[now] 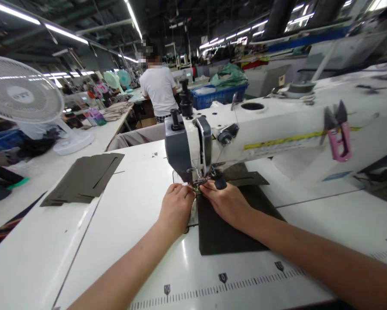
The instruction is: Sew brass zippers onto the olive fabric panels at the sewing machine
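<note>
A white and grey industrial sewing machine (261, 129) stands on a white table (122, 224). A dark fabric piece (219, 234) lies flat under its needle area (198, 181). My left hand (176, 207) is closed, its fingertips pinched right at the presser foot. My right hand (227, 201) rests on the dark fabric, fingers pinched together at the same spot, touching the left fingertips. What the fingertips hold, if anything, is too small to make out.
A stack of dark cut pieces (83, 178) lies at the left of the table. A white fan (25, 97) stands at far left. Pink snips (338, 137) hang on the machine arm. A person in a white shirt (159, 88) stands behind. A ruler scale (222, 286) runs along the front edge.
</note>
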Available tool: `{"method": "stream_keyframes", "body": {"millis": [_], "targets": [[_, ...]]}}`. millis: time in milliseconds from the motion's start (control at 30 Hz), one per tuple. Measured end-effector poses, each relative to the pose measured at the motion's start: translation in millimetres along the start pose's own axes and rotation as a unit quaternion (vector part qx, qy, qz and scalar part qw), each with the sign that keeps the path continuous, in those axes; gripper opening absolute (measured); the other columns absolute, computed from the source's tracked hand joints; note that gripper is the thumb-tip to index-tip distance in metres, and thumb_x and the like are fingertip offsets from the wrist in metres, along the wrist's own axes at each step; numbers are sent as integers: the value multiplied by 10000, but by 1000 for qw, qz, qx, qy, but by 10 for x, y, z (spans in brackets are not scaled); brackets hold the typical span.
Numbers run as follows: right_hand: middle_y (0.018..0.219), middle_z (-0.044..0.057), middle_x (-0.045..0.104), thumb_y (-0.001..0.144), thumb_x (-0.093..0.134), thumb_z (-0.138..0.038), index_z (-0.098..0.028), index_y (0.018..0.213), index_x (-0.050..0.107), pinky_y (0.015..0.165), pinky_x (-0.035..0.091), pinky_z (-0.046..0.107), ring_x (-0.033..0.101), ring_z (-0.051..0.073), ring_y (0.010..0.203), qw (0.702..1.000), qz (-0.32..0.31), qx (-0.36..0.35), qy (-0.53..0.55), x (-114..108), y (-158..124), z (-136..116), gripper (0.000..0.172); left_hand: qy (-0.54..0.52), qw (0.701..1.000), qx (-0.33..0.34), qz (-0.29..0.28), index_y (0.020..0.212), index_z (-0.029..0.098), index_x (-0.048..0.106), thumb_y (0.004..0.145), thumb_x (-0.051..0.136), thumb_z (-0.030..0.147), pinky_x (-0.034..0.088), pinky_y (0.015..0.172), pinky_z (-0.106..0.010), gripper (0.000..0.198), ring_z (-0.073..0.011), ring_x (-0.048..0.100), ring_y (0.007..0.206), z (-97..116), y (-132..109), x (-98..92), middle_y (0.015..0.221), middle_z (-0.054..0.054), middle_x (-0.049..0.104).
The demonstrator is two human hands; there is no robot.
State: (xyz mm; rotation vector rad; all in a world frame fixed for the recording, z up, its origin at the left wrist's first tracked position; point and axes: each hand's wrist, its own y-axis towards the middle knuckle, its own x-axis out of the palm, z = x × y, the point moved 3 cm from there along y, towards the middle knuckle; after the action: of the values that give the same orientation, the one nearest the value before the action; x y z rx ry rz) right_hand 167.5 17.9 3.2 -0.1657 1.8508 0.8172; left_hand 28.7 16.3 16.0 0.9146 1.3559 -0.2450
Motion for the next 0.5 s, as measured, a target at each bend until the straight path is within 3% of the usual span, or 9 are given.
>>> {"method": "stream_keyframes", "body": {"millis": [200, 333, 433, 500], "targets": [[942, 88, 652, 857, 449, -99, -147, 904, 630, 818, 459, 299, 591, 180, 897, 1000, 12, -3, 2, 38, 25, 15, 194, -17, 1000, -15, 3, 790, 130, 590, 836, 499, 94, 449, 778, -372, 108, -206, 589, 815, -20, -21, 37, 843, -84, 629], [1001, 101, 643, 835, 526, -178, -155, 993, 619, 890, 424, 402, 574, 222, 965, 999, 6, -17, -34, -74, -4, 14, 185, -40, 999, -33, 9, 806, 154, 618, 812, 544, 92, 454, 785, -383, 96, -197, 601, 824, -66, -22, -55, 880, -61, 651], [1110, 201, 591, 763, 626, -348, -94, 1092, 590, 856, 447, 475, 538, 318, 1042, 993, -3, 20, -113, -276, -224, -90, 417, -70, 997, -33, 13, 833, 209, 644, 805, 565, 120, 386, 905, -461, 122, -205, 587, 937, -45, -106, -240, 949, -30, 660], [1106, 251, 580, 689, 660, -461, -46, 1123, 574, 773, 496, 488, 565, 361, 983, 988, -6, 28, -151, -411, -461, -234, 606, -97, 995, -29, 10, 836, 237, 655, 807, 571, 162, 329, 958, -499, 116, -212, 566, 989, 24, -214, -356, 960, -20, 661]]}}
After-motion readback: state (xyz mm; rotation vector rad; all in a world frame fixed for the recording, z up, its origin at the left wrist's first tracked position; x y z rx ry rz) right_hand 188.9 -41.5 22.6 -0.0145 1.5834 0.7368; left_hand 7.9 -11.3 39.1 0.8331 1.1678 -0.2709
